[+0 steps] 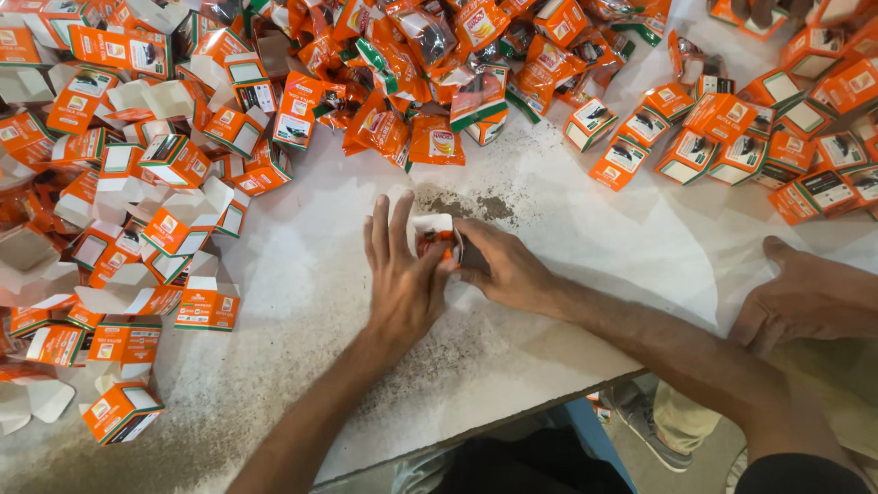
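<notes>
Both my left hand [402,274] and right hand [503,267] grasp one small orange-and-white carton [437,236]. Orange pouches [430,55] heap beyond; open cartons [137,229] lie left, closed cartons [732,137] right, on my dusty white table [594,238].

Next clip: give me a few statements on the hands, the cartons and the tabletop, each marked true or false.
1. Both hands hold one small carton. True: the left hand and right hand close around the carton.
2. The open cartons lie mostly at the right. False: the open cartons pile up at the left; the closed cartons are at the right.
3. Orange sachets are heaped at the top centre. True: sachets.
4. Dark powder lies spilled on the table. True: powder lies just beyond the hands on the table.
5. No one else is in view. False: another person's hand rests at the right.
</notes>
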